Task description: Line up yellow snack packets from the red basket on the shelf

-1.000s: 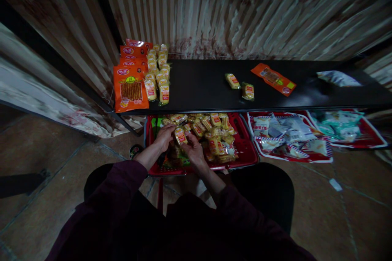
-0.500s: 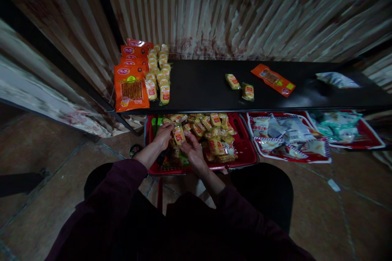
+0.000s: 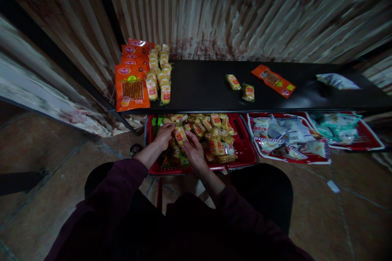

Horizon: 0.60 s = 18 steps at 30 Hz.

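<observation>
Snack pack (image 3: pixel 179 133) was held pinched between left hand (image 3: pixel 161 138) and right hand (image 3: pixel 193 151), low over the heaped red basket (image 3: pixel 248 151) beneath the black shelf (image 3: pixel 208 89). Slip was judged possible: glossy wrapper, fingertip hold only. Neighbouring loose packs (image 3: pixel 216 140) could be snagged and spilled out.

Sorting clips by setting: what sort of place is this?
Likely a small shop or stall: snack packets lined up on a black shelf, a red basket of more packets below, corrugated metal wall behind.
</observation>
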### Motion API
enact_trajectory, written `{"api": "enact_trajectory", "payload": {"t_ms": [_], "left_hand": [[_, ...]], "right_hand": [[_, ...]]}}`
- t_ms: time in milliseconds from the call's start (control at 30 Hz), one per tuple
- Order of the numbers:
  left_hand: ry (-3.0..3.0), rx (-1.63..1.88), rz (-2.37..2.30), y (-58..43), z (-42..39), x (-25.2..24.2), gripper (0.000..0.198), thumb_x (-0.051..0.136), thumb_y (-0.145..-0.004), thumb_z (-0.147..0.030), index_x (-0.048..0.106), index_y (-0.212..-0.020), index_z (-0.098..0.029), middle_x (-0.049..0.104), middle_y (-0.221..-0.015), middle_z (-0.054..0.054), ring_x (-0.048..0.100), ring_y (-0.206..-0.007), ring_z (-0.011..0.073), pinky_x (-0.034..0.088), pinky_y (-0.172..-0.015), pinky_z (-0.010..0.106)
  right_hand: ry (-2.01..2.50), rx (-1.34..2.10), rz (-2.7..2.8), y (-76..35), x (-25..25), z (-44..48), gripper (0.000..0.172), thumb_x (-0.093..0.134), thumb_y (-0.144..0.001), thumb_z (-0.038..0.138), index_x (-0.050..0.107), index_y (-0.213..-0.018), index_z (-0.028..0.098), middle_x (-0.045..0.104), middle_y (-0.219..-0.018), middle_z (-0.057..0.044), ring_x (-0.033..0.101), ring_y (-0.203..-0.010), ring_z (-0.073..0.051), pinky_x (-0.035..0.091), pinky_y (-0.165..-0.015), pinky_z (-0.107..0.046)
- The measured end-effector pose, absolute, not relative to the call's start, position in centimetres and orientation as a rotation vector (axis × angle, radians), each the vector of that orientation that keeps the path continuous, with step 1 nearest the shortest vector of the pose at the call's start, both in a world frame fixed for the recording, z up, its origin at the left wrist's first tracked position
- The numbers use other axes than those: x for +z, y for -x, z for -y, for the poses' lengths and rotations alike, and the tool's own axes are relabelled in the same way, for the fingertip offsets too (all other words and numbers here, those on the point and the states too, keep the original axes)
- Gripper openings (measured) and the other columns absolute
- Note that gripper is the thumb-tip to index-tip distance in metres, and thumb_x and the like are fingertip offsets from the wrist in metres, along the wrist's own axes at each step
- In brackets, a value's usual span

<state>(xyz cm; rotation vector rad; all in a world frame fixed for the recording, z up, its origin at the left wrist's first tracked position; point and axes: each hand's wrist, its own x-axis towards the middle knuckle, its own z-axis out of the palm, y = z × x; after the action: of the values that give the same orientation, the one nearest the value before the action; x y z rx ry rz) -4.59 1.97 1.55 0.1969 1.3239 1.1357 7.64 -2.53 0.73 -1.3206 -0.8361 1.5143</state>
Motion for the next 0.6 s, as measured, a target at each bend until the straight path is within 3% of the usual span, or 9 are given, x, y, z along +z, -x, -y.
{"api": "enact_trajectory", "payload": {"t_ms": [267,433,600], "left_hand": [[-0.2,1.045,-1.381,4.5,-1.4,2.4,0.004,0.057,-0.08,-0.018,0.053,-0.079,-0.017,0.057,-0.062,0.0,0.055,-0.053,0.0114,0.049,-0.064,0.03],[-0.276,1.018,-1.31,4.0,-0.9,2.8,0.008,0.063,-0.071,-0.015,0.056,-0.074,-0.016,0.061,-0.068,0.002,0.058,-0.06,0.012,0.047,-0.068,0.029],[-0.26,0.996,-1.353,3.6,-0.5,3.0,0.009,0.064,-0.066,-0.014,0.059,-0.073,-0.017,0.058,-0.065,-0.002,0.052,-0.059,0.0088,0.038,-0.062,0.023]], "right_hand": [[1.378,1.261,0.922,-7.6,-0.9,2.0,0.039,0.065,-0.07,0.042,0.059,-0.101,0.02,0.066,-0.099,-0.005,0.062,-0.088,-0.019,0.05,-0.081,-0.036],[1.401,1.111,1.097,-7.8,-1.7,1.6,0.033,0.062,-0.071,0.036,0.057,-0.101,0.021,0.064,-0.101,-0.006,0.06,-0.093,-0.019,0.047,-0.089,-0.037],[1.42,1.072,1.256,-8.0,-2.4,1.6,0.034,0.059,-0.071,0.034,0.056,-0.103,0.02,0.062,-0.103,-0.007,0.059,-0.095,-0.021,0.045,-0.091,-0.04]]}}
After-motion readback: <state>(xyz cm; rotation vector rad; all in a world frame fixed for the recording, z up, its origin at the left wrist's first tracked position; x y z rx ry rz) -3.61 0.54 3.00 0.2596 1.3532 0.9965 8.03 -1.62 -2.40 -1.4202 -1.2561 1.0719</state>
